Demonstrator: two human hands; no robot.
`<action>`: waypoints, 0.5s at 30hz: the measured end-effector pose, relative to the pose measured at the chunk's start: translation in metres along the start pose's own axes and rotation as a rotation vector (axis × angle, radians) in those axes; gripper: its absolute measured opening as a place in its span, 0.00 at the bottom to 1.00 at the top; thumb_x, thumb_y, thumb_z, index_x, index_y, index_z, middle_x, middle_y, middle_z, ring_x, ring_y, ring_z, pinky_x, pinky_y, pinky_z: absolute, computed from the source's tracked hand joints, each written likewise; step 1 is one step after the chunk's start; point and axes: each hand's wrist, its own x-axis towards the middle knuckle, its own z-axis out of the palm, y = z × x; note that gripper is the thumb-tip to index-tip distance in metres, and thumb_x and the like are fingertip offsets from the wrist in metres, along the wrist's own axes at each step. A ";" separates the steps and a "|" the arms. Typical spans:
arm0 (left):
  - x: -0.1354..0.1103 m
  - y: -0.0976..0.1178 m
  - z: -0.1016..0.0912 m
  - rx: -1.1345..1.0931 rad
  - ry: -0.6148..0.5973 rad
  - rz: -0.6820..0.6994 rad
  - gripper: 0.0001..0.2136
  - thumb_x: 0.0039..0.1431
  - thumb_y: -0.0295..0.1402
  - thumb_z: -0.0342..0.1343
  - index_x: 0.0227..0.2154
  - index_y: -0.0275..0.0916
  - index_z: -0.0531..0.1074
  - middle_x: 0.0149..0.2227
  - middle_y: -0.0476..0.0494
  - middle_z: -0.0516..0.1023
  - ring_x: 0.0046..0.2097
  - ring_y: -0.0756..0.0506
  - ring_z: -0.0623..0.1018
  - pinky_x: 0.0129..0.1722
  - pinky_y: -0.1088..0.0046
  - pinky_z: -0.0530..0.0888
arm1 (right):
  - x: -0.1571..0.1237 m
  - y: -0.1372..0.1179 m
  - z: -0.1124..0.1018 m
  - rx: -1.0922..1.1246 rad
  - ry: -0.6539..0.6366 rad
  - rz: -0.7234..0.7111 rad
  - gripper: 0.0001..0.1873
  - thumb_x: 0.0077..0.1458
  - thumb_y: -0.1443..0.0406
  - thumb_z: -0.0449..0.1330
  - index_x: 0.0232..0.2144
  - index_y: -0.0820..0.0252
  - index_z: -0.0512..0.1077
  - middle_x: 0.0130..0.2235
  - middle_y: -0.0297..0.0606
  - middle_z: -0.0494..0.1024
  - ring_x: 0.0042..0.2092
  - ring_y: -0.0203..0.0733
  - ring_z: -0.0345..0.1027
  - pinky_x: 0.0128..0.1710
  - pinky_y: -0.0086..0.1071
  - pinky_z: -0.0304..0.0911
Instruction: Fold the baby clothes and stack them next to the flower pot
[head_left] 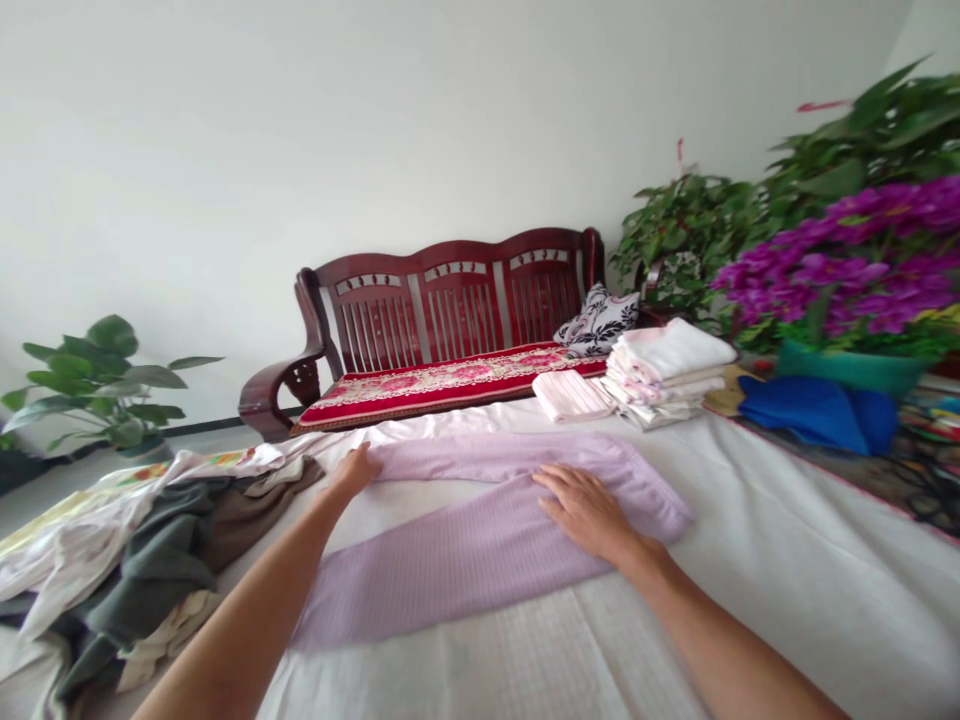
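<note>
A pair of lilac ribbed trousers [442, 550] lies spread on the white cloth [780, 560], legs to the left and gathered waist to the right. My left hand [355, 468] is closed on the end of the far trouser leg, its fingertips partly hidden. My right hand [581, 508] lies flat on the trousers near where the legs meet, fingers stretched out and holding nothing. The near leg is angled towards me, apart from the far one.
Loose clothes [161, 550] lie heaped on the left. Folded clothes [667, 365] are stacked at the back right, beside a blue cloth [817, 412] and purple flowers [847, 260]. Behind stands a wooden bench [450, 310] with a red cushion. A leafy plant [112, 385] stands far left.
</note>
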 end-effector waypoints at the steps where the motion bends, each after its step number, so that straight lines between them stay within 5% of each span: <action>1: 0.002 0.000 0.001 0.002 -0.001 -0.004 0.28 0.56 0.34 0.55 0.59 0.28 0.63 0.54 0.21 0.74 0.58 0.32 0.73 0.52 0.60 0.69 | 0.000 0.000 0.000 0.001 0.001 0.000 0.23 0.62 0.59 0.50 0.58 0.52 0.68 0.62 0.39 0.69 0.63 0.45 0.58 0.64 0.45 0.50; 8: 0.009 0.000 -0.003 -0.032 0.015 -0.004 0.31 0.48 0.30 0.60 0.57 0.27 0.64 0.55 0.22 0.73 0.58 0.32 0.73 0.53 0.63 0.68 | 0.000 0.000 0.000 0.007 0.007 0.004 0.23 0.62 0.60 0.51 0.58 0.51 0.68 0.62 0.38 0.69 0.63 0.45 0.58 0.64 0.46 0.49; 15: 0.009 0.003 -0.005 -0.114 0.052 -0.086 0.29 0.42 0.30 0.61 0.51 0.28 0.67 0.47 0.26 0.78 0.48 0.32 0.79 0.40 0.65 0.72 | 0.000 -0.001 0.001 0.011 0.007 0.011 0.24 0.61 0.60 0.51 0.58 0.50 0.68 0.62 0.37 0.69 0.64 0.46 0.58 0.65 0.45 0.48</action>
